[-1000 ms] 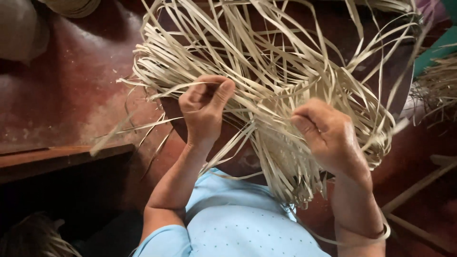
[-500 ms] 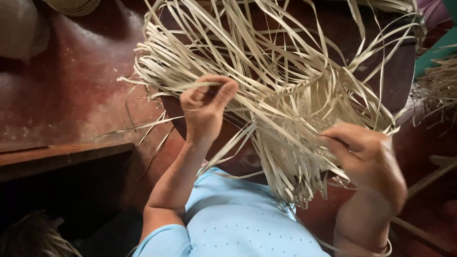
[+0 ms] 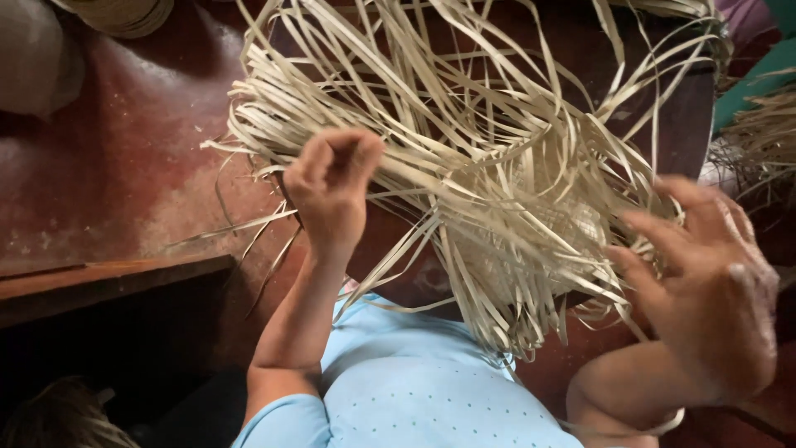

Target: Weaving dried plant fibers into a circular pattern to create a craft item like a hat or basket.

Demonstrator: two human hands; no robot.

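1. the bundle of pale straw strips [image 3: 497, 174] is flat, ribbon-like, dry and tangled, fanned across the centre.
2. its long axis runs from 10 o'clock down to 5 o'clock, loose ends hanging over the light blue shirt [image 3: 414, 390].
3. left hand [image 3: 332, 187] pinches strips at its 9 o'clock edge.
4. right hand [image 3: 705, 282], fingers spread and released, touches the 4 o'clock side above the red floor [image 3: 124, 166].

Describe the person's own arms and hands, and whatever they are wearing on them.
Both arms are bare from the upper arm down. A short light-blue sleeve with fine dots covers the left shoulder. The left hand and right hand wear no gloves; no rings or watch are visible.
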